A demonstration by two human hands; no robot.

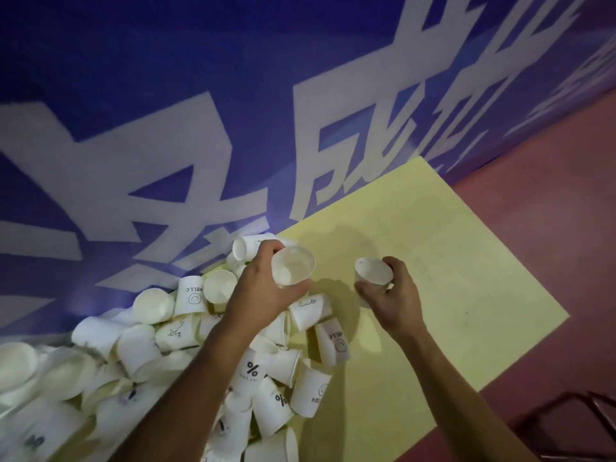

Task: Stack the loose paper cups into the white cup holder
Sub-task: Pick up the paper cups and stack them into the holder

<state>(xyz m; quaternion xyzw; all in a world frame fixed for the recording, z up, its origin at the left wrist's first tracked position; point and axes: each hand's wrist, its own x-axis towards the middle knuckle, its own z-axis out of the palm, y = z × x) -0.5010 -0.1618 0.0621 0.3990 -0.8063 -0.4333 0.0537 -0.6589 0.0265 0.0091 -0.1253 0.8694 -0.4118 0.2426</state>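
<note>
1 paper cup (293,266) is being held mouth-up in the curled left grip (266,291), while a 2nd cup (373,271), mouth tilted left, is being clasped by the right grip (396,295).

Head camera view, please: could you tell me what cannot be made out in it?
White cup holder: nowhere in the head view.
Pile of paper cups: cut by the left and bottom edges, blurred there; uncountable.
Left cup: left hand covers its wall; single or nested, unclear.
Right cup: right hand hides its base.
</note>
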